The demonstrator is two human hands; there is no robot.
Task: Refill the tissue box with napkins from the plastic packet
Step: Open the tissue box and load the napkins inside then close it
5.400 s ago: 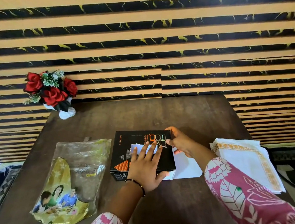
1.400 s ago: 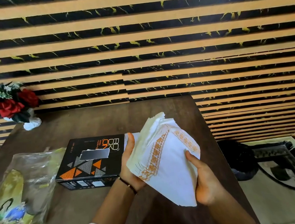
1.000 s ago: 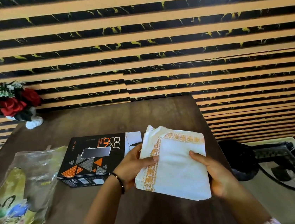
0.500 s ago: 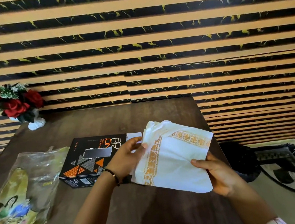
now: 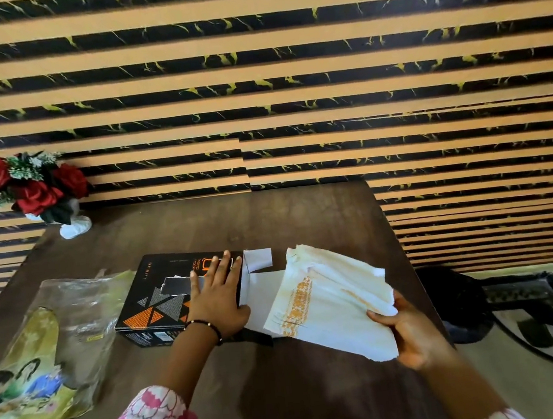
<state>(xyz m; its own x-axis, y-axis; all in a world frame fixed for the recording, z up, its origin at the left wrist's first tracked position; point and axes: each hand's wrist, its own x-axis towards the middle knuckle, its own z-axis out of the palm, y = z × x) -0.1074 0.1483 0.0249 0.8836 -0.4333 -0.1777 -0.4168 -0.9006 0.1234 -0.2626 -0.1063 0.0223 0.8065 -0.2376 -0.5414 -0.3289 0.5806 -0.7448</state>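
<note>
A black tissue box [image 5: 161, 301] with orange and grey triangles lies flat on the brown table [image 5: 269, 220]; its right end flaps [image 5: 257, 261] stand open. My left hand [image 5: 217, 293] rests flat on the box's right half, fingers spread. My right hand [image 5: 408, 332] grips a stack of white napkins [image 5: 334, 309] with orange trim by its near right corner, holding it just right of the open end. A crumpled plastic packet [image 5: 43, 353], clear with a yellow printed panel, lies at the left.
A white vase of red roses [image 5: 37, 191] stands at the table's far left corner against the striped wall. Off the table's right edge, a dark round object [image 5: 458, 302] and a patterned rug [image 5: 541, 334] are on the floor.
My left hand let go of the napkin stack and moved left onto the box top. The right hand alone now holds the napkins, lowered toward the box's open end.
</note>
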